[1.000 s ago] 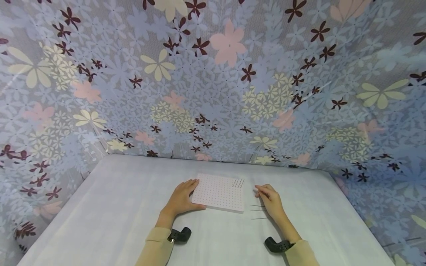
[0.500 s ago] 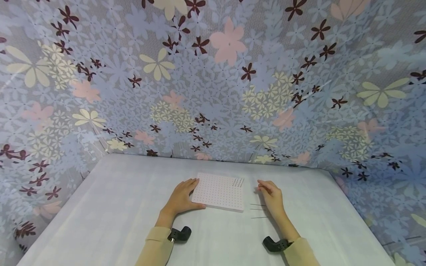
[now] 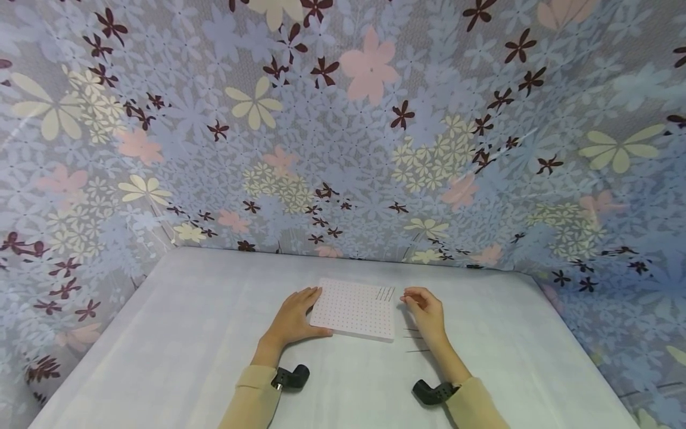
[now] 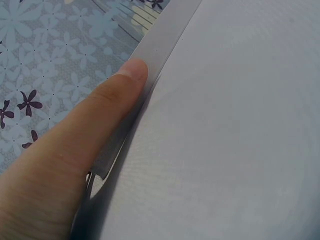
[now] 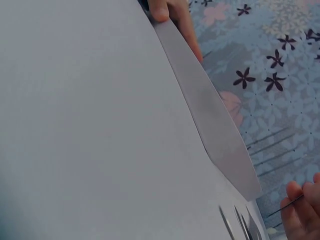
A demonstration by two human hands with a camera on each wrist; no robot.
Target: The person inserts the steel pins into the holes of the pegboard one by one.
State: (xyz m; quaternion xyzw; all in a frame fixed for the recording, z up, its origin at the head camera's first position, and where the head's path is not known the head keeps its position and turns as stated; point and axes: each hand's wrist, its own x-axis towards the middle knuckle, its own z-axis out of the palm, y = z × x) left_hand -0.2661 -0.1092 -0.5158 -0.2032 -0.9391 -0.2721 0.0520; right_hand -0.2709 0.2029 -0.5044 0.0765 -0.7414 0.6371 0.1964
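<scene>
Left hand [image 3: 291,319] gripping a square white red-dotted board [image 3: 351,310], right hand [image 3: 426,311] just beyond its opposite side pinching a thin dark stick [image 5: 281,208], standing sticks [image 3: 384,294] left of that pinch, loose sticks [image 3: 413,337] nearer the wrist

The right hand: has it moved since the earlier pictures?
Yes: in the head view, the right hand has moved left, nearer the dotted board.

left grip [image 3: 291,320]: thumb [image 3: 320,332] spread from fingers [image 3: 306,295] | right grip [image 3: 427,311]: fingertips [image 3: 408,292] pinched together

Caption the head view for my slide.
Left hand grips a dotted board; right hand beside it, thin rods on the table.
</scene>
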